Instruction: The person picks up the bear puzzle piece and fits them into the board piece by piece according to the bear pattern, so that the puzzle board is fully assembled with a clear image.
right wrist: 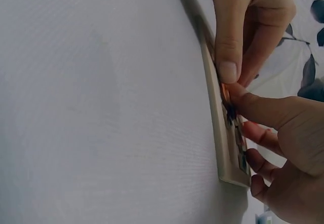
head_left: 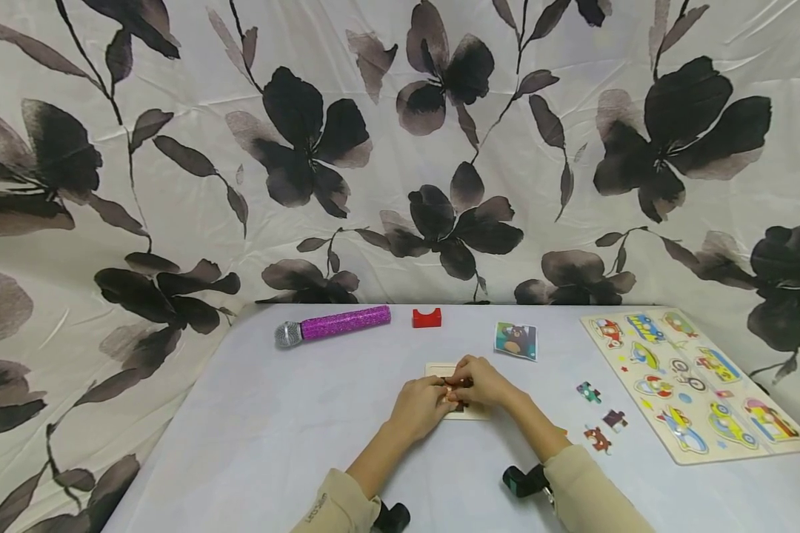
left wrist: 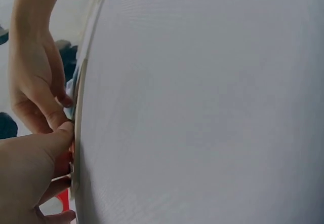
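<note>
Both hands meet over a small wooden jigsaw tray (head_left: 467, 415) on the white table. My left hand (head_left: 418, 407) pinches an orange-brown puzzle piece (right wrist: 226, 93) at the tray, its thumb showing in the right wrist view. From the other side my right hand (head_left: 483, 381) has thumb and fingertips on the same piece, other fingers along the tray's edge. Fingers hide much of the tray, though some darker pieces (right wrist: 240, 143) show inside it. Right of the hands lie a green piece (head_left: 589, 392), a purple-brown piece (head_left: 615, 420) and a brown piece (head_left: 598, 439).
A bear picture card (head_left: 515, 340) lies behind the tray. Farther back are a purple glitter microphone (head_left: 343, 323) and a red block (head_left: 427, 318). A large vehicle puzzle board (head_left: 700, 389) covers the right side. Floral cloth (head_left: 373, 170) hangs behind the table.
</note>
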`<state>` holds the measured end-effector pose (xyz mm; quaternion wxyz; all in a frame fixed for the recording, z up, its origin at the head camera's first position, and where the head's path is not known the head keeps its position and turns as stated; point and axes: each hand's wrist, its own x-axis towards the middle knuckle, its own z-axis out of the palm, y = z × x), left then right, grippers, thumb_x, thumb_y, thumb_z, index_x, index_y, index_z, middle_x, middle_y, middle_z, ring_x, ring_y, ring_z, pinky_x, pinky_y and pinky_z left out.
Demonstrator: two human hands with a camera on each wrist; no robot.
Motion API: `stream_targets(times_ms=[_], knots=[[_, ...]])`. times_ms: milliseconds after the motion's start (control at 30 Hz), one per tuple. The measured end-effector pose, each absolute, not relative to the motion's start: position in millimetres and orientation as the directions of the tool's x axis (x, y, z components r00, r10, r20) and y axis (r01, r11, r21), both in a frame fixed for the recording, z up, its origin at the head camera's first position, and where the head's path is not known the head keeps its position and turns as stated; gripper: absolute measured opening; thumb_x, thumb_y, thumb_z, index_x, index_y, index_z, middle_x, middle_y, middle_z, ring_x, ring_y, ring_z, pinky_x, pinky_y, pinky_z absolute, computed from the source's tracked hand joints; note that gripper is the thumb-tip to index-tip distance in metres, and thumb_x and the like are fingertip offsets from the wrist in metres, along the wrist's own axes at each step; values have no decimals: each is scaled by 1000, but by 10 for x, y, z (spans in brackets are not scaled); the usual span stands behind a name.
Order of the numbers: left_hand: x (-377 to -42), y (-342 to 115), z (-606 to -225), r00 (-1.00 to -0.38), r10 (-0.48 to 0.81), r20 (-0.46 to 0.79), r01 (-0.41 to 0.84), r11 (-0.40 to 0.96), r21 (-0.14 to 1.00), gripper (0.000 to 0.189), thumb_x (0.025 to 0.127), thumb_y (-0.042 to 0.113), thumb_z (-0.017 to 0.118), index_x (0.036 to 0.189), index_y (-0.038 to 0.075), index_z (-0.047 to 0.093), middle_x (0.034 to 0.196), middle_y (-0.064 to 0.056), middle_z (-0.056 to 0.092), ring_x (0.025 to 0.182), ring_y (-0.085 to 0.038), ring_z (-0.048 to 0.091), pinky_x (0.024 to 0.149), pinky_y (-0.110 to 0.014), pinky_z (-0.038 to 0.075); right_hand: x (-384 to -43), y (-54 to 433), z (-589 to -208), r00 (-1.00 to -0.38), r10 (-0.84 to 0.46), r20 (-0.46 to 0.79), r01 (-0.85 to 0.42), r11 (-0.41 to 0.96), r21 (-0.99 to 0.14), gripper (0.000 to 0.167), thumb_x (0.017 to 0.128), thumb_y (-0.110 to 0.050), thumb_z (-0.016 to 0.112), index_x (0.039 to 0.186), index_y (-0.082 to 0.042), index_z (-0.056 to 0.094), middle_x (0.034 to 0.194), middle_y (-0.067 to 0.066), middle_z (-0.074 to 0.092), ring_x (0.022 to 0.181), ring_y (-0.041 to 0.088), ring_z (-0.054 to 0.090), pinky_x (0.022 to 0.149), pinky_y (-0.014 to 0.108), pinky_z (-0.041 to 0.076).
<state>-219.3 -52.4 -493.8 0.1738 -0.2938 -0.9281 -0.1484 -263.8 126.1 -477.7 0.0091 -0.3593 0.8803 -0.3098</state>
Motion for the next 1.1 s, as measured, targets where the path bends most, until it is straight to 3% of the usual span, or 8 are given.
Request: stream_targets(times_ms=[300, 567, 667, 800, 900, 1100], knots=[[-2181, -532, -4968, -754, 490, 436, 604, 778, 170, 29, 87, 31, 66, 99, 5, 71, 104, -4, 66, 95, -18, 63, 78, -33, 50, -2626, 1273, -4810, -749, -623, 223, -606, 511, -609, 26, 79, -10, 74, 101, 4, 72, 92, 8, 61, 87, 18, 54, 75, 29, 47], [-2191, -547, -4984, -749, 489, 447, 613, 767, 188, 26, 86, 31, 67, 98, 8, 72, 102, -4, 67, 94, -19, 63, 77, -35, 50, -2583, 1240, -4756, -796, -586, 151, -576, 656, -488, 27, 80, -22, 75, 102, -7, 74, 98, 4, 57, 83, 19, 43, 65, 31, 30], [-2194, -556, -4997, -720, 502, 479, 640, 748, 176, 20, 84, 29, 69, 94, 12, 73, 99, -4, 68, 90, -19, 64, 74, -36, 51, -2570, 1229, -4742, -778, -607, 161, -598, 637, -485, 25, 79, -20, 75, 100, -6, 74, 97, 6, 58, 82, 20, 44, 64, 29, 31], [-2200, -557, -5011, -687, 512, 516, 667, 727, 165, 17, 82, 27, 72, 91, 13, 75, 94, -4, 69, 88, -20, 65, 71, -37, 52, -2582, 1247, -4757, -746, -638, 193, -621, 560, -549, 22, 78, -12, 76, 97, -1, 74, 92, 8, 59, 83, 19, 50, 69, 27, 40], [-2196, -547, -5006, -718, 492, 492, 643, 740, 199, 21, 82, 27, 72, 94, 10, 74, 95, -4, 69, 90, -20, 65, 72, -37, 52, -2602, 1271, -4775, -743, -639, 199, -609, 522, -597, 23, 76, -8, 76, 96, 3, 73, 89, 8, 60, 81, 15, 52, 68, 23, 44], [-2185, -526, -4981, -806, 428, 409, 561, 773, 296, 34, 84, 30, 69, 107, 5, 70, 105, -5, 67, 96, -21, 63, 78, -38, 51, -2620, 1282, -4779, -790, -583, 188, -546, 531, -647, 26, 74, -7, 77, 97, 3, 72, 90, 7, 58, 77, 15, 49, 66, 21, 42]])
